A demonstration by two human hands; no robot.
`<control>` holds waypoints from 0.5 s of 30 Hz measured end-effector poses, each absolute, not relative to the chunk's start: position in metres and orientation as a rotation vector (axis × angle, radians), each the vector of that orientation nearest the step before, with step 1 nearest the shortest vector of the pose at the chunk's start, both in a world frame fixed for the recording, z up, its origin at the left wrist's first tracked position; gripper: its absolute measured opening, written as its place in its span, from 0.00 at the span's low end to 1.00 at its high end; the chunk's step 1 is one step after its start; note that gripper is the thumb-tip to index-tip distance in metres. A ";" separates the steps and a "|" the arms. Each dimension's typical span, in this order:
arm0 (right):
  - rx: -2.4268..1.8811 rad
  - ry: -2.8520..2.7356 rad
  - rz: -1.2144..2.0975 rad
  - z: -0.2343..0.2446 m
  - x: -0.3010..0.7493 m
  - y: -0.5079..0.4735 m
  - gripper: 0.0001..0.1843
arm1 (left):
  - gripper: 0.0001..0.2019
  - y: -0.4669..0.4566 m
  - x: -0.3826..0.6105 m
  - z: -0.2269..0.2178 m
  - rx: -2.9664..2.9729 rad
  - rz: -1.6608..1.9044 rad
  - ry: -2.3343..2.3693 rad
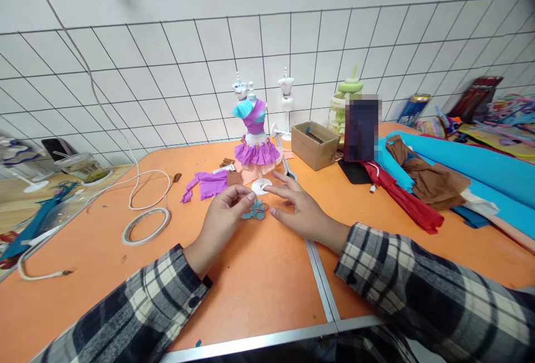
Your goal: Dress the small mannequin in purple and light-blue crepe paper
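Beyond plaid sleeves (137, 307), the left hand (225, 212) pinches closed at blue scissors (256, 213), and the right hand (298, 209) has its grip open on the surface (259, 285).

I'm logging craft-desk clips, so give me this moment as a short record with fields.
surface: orange table
left hand: fingers curled together just over small blue scissors; whether it grips anything is unclear
right hand: open, fingers spread, beside the scissors
behind hands: mannequin upright, in a purple and teal paper dress
left side: purple paper, tape roll
right side: box, blue paper
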State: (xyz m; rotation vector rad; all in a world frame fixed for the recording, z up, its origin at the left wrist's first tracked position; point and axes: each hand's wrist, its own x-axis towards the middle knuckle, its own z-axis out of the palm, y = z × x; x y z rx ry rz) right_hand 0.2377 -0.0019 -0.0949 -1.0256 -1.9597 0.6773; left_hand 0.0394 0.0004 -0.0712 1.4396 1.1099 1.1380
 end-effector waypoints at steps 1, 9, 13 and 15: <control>-0.986 -1.898 0.765 -0.096 0.238 0.000 0.24 | 0.15 0.001 0.040 -0.070 1.460 1.149 1.114; -0.969 -1.916 0.595 -0.097 0.234 -0.004 0.20 | 0.11 0.002 0.039 -0.077 1.511 1.008 0.974; -1.078 -1.991 0.350 -0.096 0.237 -0.004 0.25 | 0.10 0.002 0.037 -0.080 1.484 0.980 0.921; -1.121 -1.950 0.406 -0.096 0.239 0.001 0.27 | 0.10 0.001 0.037 -0.079 1.508 0.975 0.930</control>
